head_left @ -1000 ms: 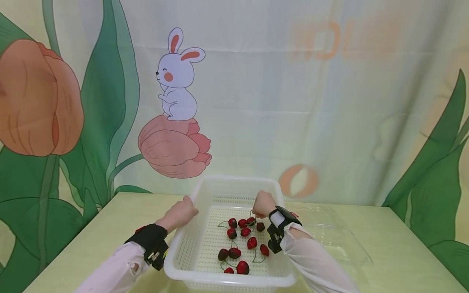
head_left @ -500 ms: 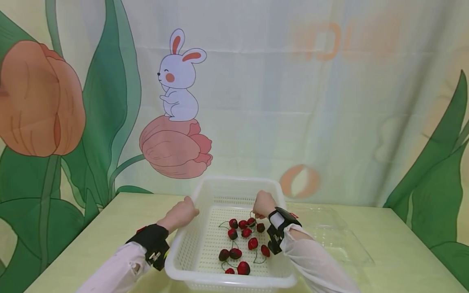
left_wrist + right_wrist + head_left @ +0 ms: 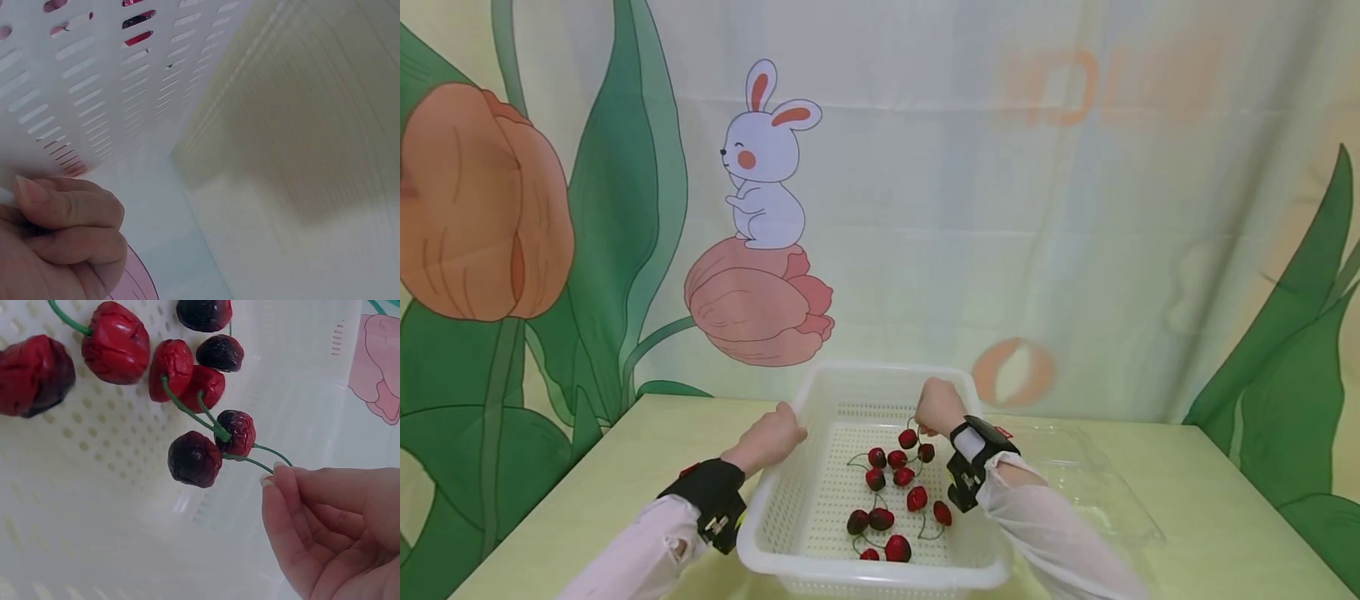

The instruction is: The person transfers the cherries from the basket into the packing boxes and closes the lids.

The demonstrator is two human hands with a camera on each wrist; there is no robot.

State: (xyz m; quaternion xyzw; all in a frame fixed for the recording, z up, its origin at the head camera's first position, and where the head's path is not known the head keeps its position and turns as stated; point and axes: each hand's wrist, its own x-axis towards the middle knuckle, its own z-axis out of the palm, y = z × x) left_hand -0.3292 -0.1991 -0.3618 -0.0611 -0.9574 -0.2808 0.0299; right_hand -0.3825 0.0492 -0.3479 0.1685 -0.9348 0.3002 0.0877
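Note:
A white perforated plastic basket [image 3: 872,570] stands on the table with several red cherries inside. My left hand [image 3: 767,437] grips its left rim, fingers curled, as the left wrist view shows beside the slotted wall [image 3: 81,100]. Inside the basket, toward the far right, my right hand [image 3: 942,407] pinches thin green stems between thumb and fingertips. From these stems hang a dark cherry [image 3: 194,459] and a redder cherry [image 3: 235,434]. More cherries [image 3: 116,342] lie on the basket floor, such as a large red cherry [image 3: 897,548] near the front.
Clear plastic boxes [image 3: 1086,479] lie on the pale table [image 3: 572,492] to the right of the basket. Behind the table hangs a cloth backdrop [image 3: 910,208] printed with tulips and a rabbit.
My right hand has risen slightly, and the pair of cherries on the pinched stems has moved up and away from the others. My left hand has stayed on the rim.

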